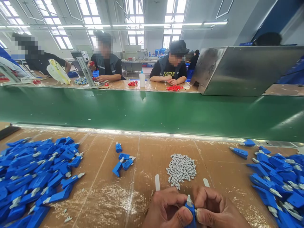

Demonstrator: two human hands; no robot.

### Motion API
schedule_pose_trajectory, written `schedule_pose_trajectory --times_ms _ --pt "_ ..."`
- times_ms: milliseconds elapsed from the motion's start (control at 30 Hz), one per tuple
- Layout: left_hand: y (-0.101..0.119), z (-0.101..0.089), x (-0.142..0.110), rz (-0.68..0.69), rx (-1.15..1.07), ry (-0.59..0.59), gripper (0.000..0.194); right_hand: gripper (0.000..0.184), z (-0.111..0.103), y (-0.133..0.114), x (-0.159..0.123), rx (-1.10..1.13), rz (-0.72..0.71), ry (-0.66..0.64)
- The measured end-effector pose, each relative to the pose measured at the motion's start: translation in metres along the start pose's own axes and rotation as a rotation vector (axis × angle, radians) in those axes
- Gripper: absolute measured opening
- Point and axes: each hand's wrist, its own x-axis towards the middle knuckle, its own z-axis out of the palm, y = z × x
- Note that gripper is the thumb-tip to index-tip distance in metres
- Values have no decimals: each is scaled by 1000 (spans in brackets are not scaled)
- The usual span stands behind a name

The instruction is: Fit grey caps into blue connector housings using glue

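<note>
The left hand (167, 207) and the right hand (219, 205) are working together at the near edge of the desk (106, 196), both clamped on a single blue plastic housing (191, 213). The housing is standing roughly upright between the hands, pinched from either side, with its pale grey tip (189, 200) projecting above the fingers. Its lower end is running out of the frame, so the hold on that part is probably firm, but this view cannot confirm it.

Two white strips (157, 182) are lying just ahead of the hands, well apart, one on either side of the grip. Beyond them, a mound of small grey parts (181, 169) is sitting near the middle of the desk. Heaps of blue housings are occupying the left end (35, 177) and the right end (273, 177), with a small group of housings (122, 163) lying between the left heap and the mound.

A green conveyor belt (142, 110) is stretching along the far edge. Across it, a seated co-worker (169, 68) is reaching towards a scatter of red parts (174, 88).
</note>
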Motion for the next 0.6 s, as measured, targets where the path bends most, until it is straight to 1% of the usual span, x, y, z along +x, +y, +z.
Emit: schedule_pose_trajectory --times_ms 67,100,133,167,200,233,267,300,333,367,400,433,467,500,533,567,600 --pt "-1 3 0 34 8 27 70 49 -2 10 4 -29 -22 -11" --pt "0 4 1 49 24 16 69 51 -3 14 7 -63 -33 -21" --pt "2 3 1 62 58 1 68 55 -5 17 10 -142 -50 -26" --pt "5 -1 1 70 115 -6 65 59 -9 18 13 -261 -75 -18" --pt "9 -9 1 81 201 18 60 63 -14 14 16 -405 -105 9" --pt "13 -20 0 110 320 78 52 65 -22 6 18 -560 -139 58" --pt "17 -36 0 146 465 181 41 63 -33 -7 20 -708 -176 130" --pt "19 -55 1 214 641 315 28 59 -47 -24 21 -831 -210 221" --pt "21 -75 2 319 834 438 21 50 -63 -44 22 -920 -242 321" --pt "21 -95 4 397 1033 509 23 39 -81 -66 21 -1016 -273 442" --pt "20 -111 6 415 1211 552 23 30 -98 -87 20 -1120 -291 571" --pt "19 -123 8 462 1347 600 23 24 -115 -106 20 -1217 -282 690" --pt "18 -129 10 522 1446 650 24 21 -129 -121 21 -1301 -257 793" --pt "17 -128 10 574 1497 690 26 22 -141 -133 23 -1374 -226 857" --pt "17 -121 9 624 1502 714 29 22 -151 -140 25 -1435 -202 897" --pt "18 -109 8 676 1465 710 32 22 -157 -144 28 -1485 -189 915" --pt "19 -95 6 690 1394 666 34 20 -161 -145 31 -1523 -191 918"
